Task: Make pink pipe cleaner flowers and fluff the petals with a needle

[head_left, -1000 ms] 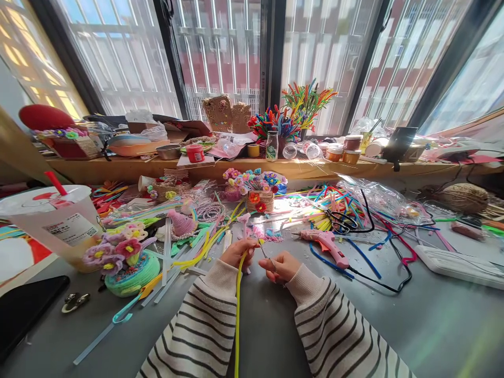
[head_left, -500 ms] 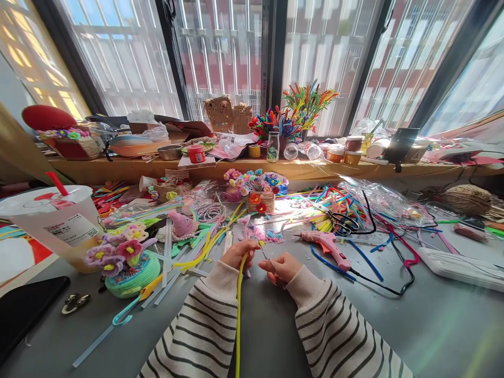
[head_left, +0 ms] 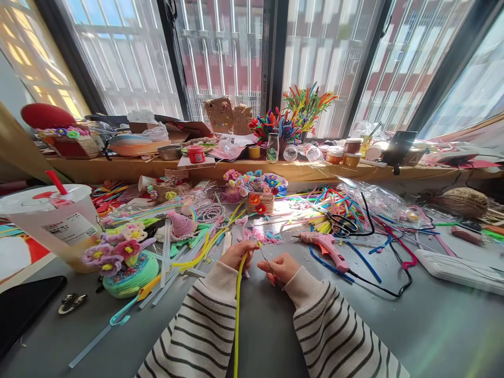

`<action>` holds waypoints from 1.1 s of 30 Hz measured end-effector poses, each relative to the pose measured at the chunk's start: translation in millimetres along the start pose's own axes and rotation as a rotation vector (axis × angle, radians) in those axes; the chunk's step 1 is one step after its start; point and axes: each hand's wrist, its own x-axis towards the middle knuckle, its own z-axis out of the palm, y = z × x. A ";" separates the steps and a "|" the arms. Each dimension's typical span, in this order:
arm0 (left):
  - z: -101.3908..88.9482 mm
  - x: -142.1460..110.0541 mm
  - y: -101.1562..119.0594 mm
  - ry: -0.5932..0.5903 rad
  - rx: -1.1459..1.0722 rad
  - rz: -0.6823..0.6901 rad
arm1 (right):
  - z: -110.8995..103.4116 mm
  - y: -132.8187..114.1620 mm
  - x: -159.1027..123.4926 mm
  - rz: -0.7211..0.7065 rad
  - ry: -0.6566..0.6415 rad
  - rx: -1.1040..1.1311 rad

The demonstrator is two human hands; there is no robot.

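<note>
1. Yellow stem (head_left: 237, 320): its upper part is at the left hand (head_left: 237, 255), and its length hangs down beside the left sleeve (head_left: 205, 325), above the grey table (head_left: 268, 336).
2. Left fingers pinch the stem near its upper end; right-hand (head_left: 282, 268) fingers curl closed around a thin metal tool (head_left: 263, 254), probably small scissors, its point at the left fingertips.
3. Done, as far as I can judge: flowers (head_left: 128, 249) already sit on the green pot (head_left: 132, 278), and more fill the basket (head_left: 260, 202). Fluffy clippings (head_left: 263, 234) lie beyond the hands.
4. Left, by my judgement: most of the stem, which looks plain and unshaped; work seems to be only at its tip. The glue gun (head_left: 328, 249) lies unheld.
5. Hard to tell: the fingers cover the tool's handles and the tip's exact shape. The stem's lower end is cut off by the bottom edge. A pale pink piece (head_left: 247, 273) below the left hand is mostly hidden; whether it is held, I cannot tell.
</note>
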 end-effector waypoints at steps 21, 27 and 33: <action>3.4 -14.6 12.2 -0.183 0.067 -0.109 | -10.3 -0.9 -9.2 -0.035 -0.197 0.099; 3.8 -14.0 10.5 -0.141 0.058 -0.089 | -5.4 2.0 -8.4 -0.041 -0.112 0.027; 6.0 -14.7 9.1 -0.082 0.041 -0.087 | -0.4 3.7 -6.1 -0.096 -0.048 0.035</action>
